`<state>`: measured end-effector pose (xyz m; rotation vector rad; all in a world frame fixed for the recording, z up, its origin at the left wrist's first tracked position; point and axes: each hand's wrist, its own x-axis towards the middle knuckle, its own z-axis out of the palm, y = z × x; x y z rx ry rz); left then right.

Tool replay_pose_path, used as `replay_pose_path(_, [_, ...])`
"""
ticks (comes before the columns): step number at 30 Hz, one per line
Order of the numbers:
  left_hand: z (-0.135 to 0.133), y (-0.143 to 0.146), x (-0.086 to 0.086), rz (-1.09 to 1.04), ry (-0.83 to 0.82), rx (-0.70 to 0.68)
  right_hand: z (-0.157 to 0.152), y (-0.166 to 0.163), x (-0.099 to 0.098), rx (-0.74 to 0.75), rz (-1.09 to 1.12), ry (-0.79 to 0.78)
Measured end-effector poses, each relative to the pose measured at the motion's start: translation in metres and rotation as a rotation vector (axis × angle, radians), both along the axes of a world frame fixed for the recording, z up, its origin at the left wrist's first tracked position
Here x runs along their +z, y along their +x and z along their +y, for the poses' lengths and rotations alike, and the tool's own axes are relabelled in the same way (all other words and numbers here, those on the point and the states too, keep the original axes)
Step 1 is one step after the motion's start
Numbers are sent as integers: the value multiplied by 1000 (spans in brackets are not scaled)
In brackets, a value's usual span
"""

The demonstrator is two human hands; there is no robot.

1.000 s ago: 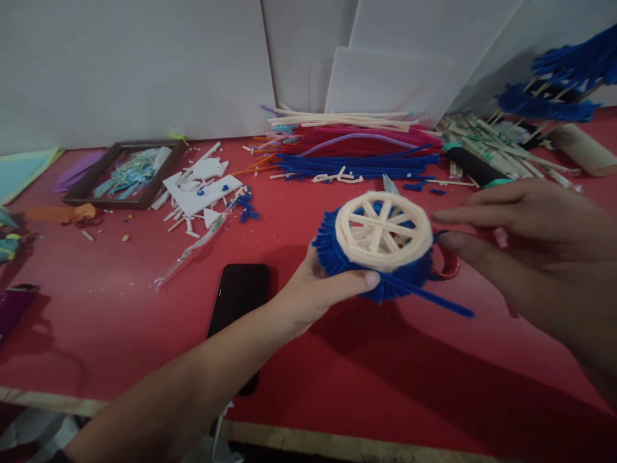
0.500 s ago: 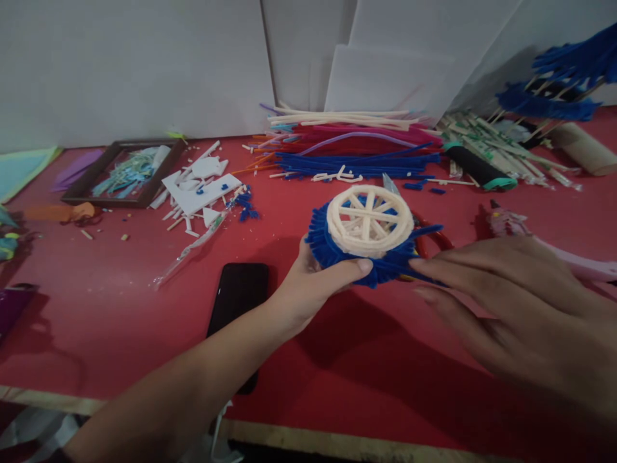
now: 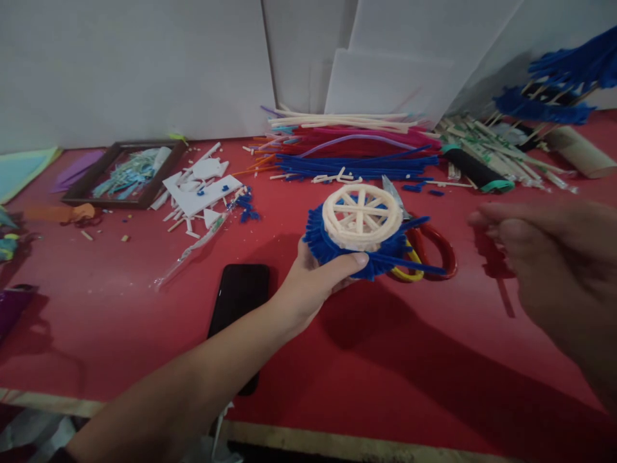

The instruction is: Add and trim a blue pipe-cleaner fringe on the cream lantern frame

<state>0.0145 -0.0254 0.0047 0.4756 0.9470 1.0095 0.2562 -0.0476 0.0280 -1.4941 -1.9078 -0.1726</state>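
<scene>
My left hand (image 3: 322, 283) is closed round a craft piece, its thumb pressing on the top. The piece has a blue fuzzy fringe (image 3: 315, 238) of pipe cleaners, and a cream spoked ring (image 3: 361, 209) sits on it. Two loose blue pipe-cleaner ends (image 3: 419, 263) stick out to the right. Off to the right, apart from the piece, my right hand (image 3: 559, 251) is blurred with its fingers curled together; what they hold, if anything, is hidden. Scissors (image 3: 441, 254) with red and yellow handles lie behind the piece, partly covered.
A black phone (image 3: 241, 296) lies left of my forearm. Bundled pipe cleaners (image 3: 357, 164) line the back of the red table (image 3: 120, 308). White scraps (image 3: 202, 193) and a brown frame (image 3: 120, 199) lie back left. Wrapped sticks (image 3: 496, 151) and a cardboard tube (image 3: 581, 151) are back right.
My right hand has let go of the blue pipe-cleaner end and moved right and up, over where the pink glue gun lay. The scissors show more now. The craft piece shifted slightly left.
</scene>
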Motion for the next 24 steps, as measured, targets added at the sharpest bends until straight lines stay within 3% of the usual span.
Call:
replay_pose_path(3, [1,0,-2,-53,14,-50,33,4,1,-98,123,-74])
replay_pose_path(5, [0,-1,-3,-65,46,-101,56,1,1,0,225,-123])
replay_pose_path(9, [-2,-2,-3,-59,192,-175,89,-22,-3,162,205,-231])
replay_pose_path(15, [-8,-6,-7,-30,239,-152,114,-50,-16,354,216,-391])
replay_pose_path(19, [-8,-5,-11,37,302,-24,105,-38,-12,333,308,-299])
replay_pose_path(24, [-4,2,-6,56,198,143,62,-29,-10,263,396,53])
